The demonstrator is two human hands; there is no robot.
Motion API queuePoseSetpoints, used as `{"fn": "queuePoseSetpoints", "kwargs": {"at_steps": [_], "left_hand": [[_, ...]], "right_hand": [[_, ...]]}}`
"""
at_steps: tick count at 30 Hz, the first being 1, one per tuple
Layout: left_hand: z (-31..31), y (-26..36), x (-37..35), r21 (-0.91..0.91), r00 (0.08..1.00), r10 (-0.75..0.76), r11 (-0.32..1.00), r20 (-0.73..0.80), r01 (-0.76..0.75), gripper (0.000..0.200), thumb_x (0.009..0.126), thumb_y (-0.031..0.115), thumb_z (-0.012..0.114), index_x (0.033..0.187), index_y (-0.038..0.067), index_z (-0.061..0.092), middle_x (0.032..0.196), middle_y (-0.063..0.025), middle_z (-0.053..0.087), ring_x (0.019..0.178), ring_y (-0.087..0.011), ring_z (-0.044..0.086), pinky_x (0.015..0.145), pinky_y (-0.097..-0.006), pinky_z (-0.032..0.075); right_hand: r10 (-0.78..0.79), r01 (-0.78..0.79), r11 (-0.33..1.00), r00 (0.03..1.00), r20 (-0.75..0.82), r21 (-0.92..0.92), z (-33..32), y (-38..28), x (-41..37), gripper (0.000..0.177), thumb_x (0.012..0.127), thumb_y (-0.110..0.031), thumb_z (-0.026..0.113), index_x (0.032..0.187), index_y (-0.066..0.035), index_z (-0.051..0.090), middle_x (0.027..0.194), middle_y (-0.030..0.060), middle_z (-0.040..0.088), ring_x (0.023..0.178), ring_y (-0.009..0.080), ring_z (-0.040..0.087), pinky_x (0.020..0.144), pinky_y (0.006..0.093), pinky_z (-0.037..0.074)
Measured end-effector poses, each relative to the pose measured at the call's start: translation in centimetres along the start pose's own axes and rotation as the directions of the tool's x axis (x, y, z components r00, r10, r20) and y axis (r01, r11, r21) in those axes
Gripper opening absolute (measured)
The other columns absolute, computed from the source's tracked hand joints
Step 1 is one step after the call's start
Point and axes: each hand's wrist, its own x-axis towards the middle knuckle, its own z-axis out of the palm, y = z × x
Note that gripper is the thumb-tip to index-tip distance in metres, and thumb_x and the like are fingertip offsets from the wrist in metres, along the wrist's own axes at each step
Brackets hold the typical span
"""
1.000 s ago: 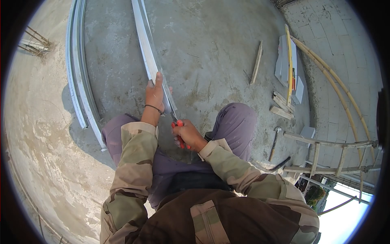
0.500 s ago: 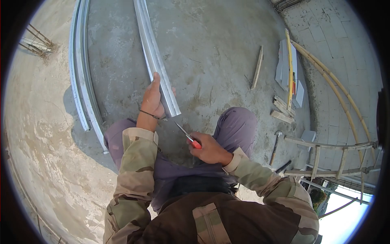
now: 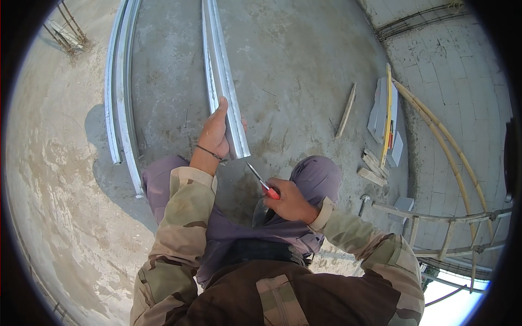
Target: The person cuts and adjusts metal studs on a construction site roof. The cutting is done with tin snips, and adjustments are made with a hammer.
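My left hand (image 3: 215,133) is wrapped around a long silver metal channel (image 3: 222,70), close to its near end, with the thumb along the top. The channel runs away from me toward the top of the view. In my right hand (image 3: 289,200) is a pair of red-handled tin snips (image 3: 258,175), gripped low between my knees. Their narrow metal tip points up and left, just below the channel's cut end. Most of the handle is hidden inside my fist.
More metal channels (image 3: 124,98) lie on the concrete floor at left. To the right are a wooden strip (image 3: 346,110), a yellow spirit level (image 3: 387,111), wood offcuts (image 3: 373,169), a hammer (image 3: 364,204) and a wooden ladder (image 3: 440,218). Bamboo poles (image 3: 443,146) lean by the block wall.
Both hands, with the channel and snips, appear shifted slightly right in view. The surroundings have moved too, as my head turned a little. Both grips stay the same.
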Motion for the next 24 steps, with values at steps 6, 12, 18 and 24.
{"fn": "queuePoseSetpoints", "kwargs": {"at_steps": [6,12,18,24], "left_hand": [[0.0,-1.1,0.8,0.208,0.993,-0.004,0.978,-0.116,0.028,0.071,0.097,0.057,0.061,0.130,-0.004,0.047,0.103,-0.0166,0.060,0.077,-0.0258,0.066,0.068,-0.0401,0.059],[-0.7,-2.4,1.8,0.321,0.975,0.125,0.945,-0.183,-0.061,0.070,0.096,0.055,0.063,0.129,-0.004,0.047,0.105,-0.0165,0.060,0.077,-0.0251,0.068,0.065,-0.0384,0.059],[-1.1,-2.6,1.8,0.383,0.957,0.181,0.920,-0.226,-0.083,0.069,0.095,0.053,0.066,0.124,-0.007,0.046,0.105,-0.0170,0.059,0.074,-0.0259,0.068,0.061,-0.0364,0.058],[-1.1,-3.0,2.0,0.426,0.945,0.200,0.902,-0.258,-0.075,0.068,0.096,0.053,0.065,0.122,-0.007,0.046,0.102,-0.0179,0.059,0.074,-0.0255,0.068,0.061,-0.0365,0.058]], "right_hand": [[0.227,-0.281,0.710,0.959,0.168,0.646,3.6,-1.0,2.8,0.016,0.088,0.000,0.057,0.103,0.002,0.060,0.086,0.0096,0.065,0.080,0.0205,0.067,0.070,0.0331,0.053],[0.258,-0.296,0.559,0.950,0.176,0.775,5.3,-0.6,5.4,0.018,0.087,-0.004,0.058,0.104,0.002,0.058,0.089,0.0107,0.066,0.076,0.0213,0.066,0.071,0.0340,0.055],[0.262,-0.292,0.515,0.949,0.176,0.806,5.6,-0.1,5.3,0.018,0.087,-0.003,0.058,0.105,0.001,0.058,0.091,0.0108,0.065,0.083,0.0216,0.066,0.076,0.0344,0.053],[0.296,-0.330,0.576,0.937,0.185,0.748,6.0,0.7,6.3,0.025,0.084,0.001,0.057,0.109,0.001,0.058,0.099,0.0132,0.067,0.090,0.0250,0.067,0.084,0.0390,0.055]]}}
